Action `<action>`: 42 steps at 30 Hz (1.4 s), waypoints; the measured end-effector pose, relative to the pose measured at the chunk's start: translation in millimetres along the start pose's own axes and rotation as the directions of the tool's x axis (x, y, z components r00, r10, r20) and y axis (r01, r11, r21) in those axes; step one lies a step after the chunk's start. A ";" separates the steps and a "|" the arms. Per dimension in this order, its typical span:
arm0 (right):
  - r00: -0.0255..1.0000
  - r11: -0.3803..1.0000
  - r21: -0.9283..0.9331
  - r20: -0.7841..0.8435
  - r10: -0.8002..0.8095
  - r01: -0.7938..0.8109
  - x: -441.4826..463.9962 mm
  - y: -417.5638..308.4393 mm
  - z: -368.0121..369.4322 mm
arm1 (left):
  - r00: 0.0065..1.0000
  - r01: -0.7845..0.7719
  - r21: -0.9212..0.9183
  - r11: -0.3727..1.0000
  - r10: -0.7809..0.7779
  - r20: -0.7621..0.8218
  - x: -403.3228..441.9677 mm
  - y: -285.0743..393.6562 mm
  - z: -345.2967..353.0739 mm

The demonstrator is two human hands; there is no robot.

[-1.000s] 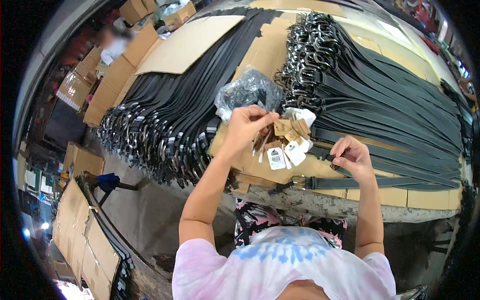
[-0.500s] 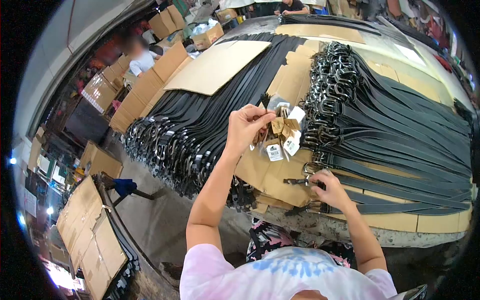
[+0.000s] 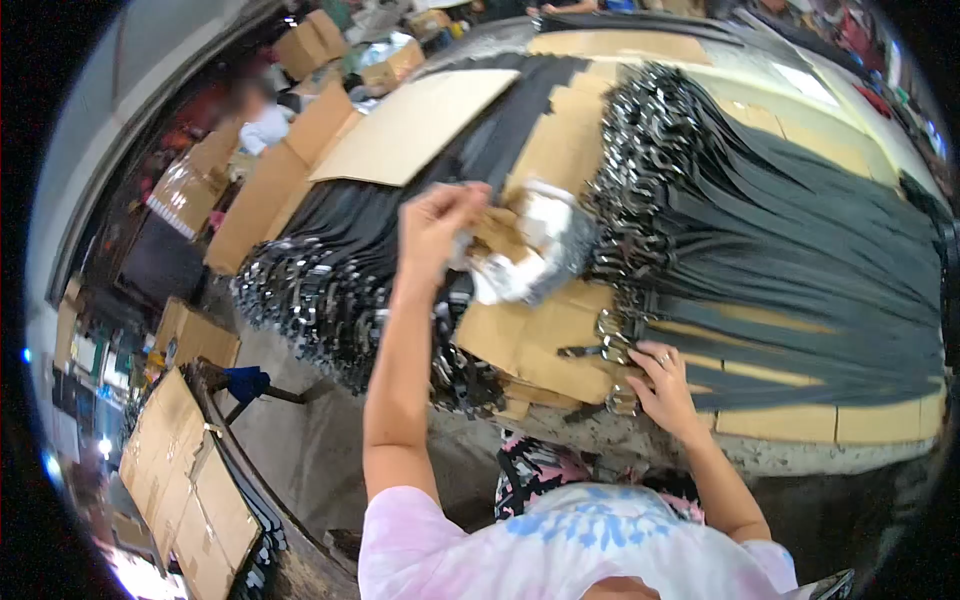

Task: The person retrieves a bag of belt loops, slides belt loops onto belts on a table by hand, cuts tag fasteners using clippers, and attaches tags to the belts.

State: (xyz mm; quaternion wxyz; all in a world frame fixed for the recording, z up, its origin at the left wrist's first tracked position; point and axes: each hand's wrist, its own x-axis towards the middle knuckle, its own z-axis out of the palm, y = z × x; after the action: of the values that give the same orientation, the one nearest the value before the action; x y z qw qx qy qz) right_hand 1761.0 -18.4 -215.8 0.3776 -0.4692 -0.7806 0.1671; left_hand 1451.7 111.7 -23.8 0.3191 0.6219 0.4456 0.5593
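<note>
My left hand [image 3: 436, 222] is closed on a bunch of white and brown tags [image 3: 522, 240], smeared by motion, over the cardboard between two belt piles. A clear plastic bag [image 3: 568, 250] lies just behind the tags. Near the front edge, my right hand [image 3: 662, 384] has its fingers apart and rests by a belt buckle [image 3: 613, 349]. To the right spreads a pile of dark belts [image 3: 790, 260], its buckles [image 3: 650, 150] heaped at the left end. Another belt pile, with buckles [image 3: 310, 300] hanging forward, is on the left.
A flat cardboard sheet [image 3: 420, 125] covers part of the left pile. Open cardboard boxes [image 3: 280, 170] stand behind it at the left, near a person [image 3: 264, 125]. Another cardboard-covered stack [image 3: 190, 480] is at the lower left. Another person's arms [image 3: 570, 8] show at the far edge.
My left hand has moved left with the tags, which swing and blur. My right hand has come down to the buckles near the front edge, and its fingers have spread.
</note>
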 end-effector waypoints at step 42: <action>0.993 0.996 0.005 -0.086 0.087 -0.087 -10.6 -6.8 -4.3 | 0.849 -0.389 0.503 0.772 0.089 0.521 3.8 -83.3 14.3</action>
State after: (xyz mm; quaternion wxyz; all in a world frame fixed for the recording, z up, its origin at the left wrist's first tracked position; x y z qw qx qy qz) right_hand 1763.0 -31.4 -213.3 0.4037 -0.5091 -0.7423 0.1636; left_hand 1449.1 149.9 -99.2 0.1307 0.8586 0.4209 0.2620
